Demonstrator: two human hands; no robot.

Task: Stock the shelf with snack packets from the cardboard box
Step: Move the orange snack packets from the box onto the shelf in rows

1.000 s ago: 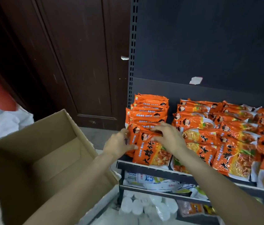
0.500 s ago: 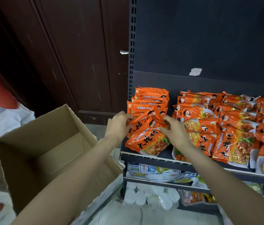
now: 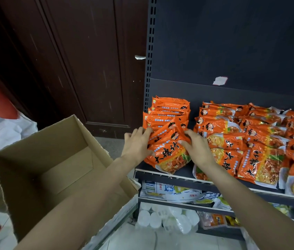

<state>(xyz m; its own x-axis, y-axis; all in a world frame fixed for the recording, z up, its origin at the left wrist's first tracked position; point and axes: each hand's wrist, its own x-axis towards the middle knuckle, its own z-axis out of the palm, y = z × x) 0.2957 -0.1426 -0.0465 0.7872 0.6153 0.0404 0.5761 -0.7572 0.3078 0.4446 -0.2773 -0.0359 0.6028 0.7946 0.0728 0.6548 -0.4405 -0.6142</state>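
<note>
Both hands press on one tilted orange snack packet (image 3: 167, 150) at the left front of the shelf (image 3: 175, 177). The left hand (image 3: 137, 143) holds its left edge with spread fingers; the right hand (image 3: 195, 147) lies on its right side, fingers slightly bent. The cardboard box (image 3: 55, 159) stands open, left of the shelf. A dark gap separates this packet from the rows at its right.

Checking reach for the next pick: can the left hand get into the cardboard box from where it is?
Probably yes. The left hand rests on the front packet, and the box stands open-topped right beside that arm, nothing over its opening.
</note>
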